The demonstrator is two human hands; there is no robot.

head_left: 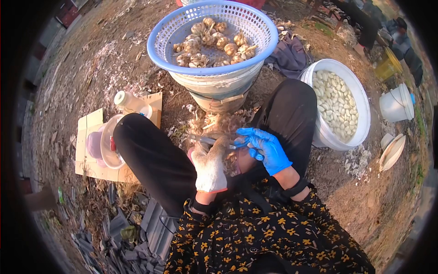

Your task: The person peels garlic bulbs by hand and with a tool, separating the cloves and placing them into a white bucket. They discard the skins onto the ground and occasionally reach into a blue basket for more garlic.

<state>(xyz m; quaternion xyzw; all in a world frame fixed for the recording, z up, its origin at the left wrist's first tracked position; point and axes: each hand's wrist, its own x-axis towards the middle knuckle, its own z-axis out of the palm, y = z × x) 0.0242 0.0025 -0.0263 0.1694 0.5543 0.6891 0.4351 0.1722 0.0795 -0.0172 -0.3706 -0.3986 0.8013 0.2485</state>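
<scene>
On brown dirt (pixel 356 201), peeled white cloves (pixel 336 105) nearly fill the white plastic bucket (pixel 362 102), unpeeled brown garlic bulbs (pixel 230 49) await in the blue plastic basket (pixel 270 36), and your white-gloved left hand (pixel 209 171) and blue-gloved right hand (pixel 272 154) curl, grip unclear.

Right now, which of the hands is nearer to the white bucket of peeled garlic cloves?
Right. The blue-gloved right hand is left of the bucket, across the right thigh; the white-gloved left hand is farther left.

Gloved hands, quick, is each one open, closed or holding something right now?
Left hand: closed on a metal tool.
Right hand: fingers curled beside the tool; whether they grip anything can't be told.
</scene>
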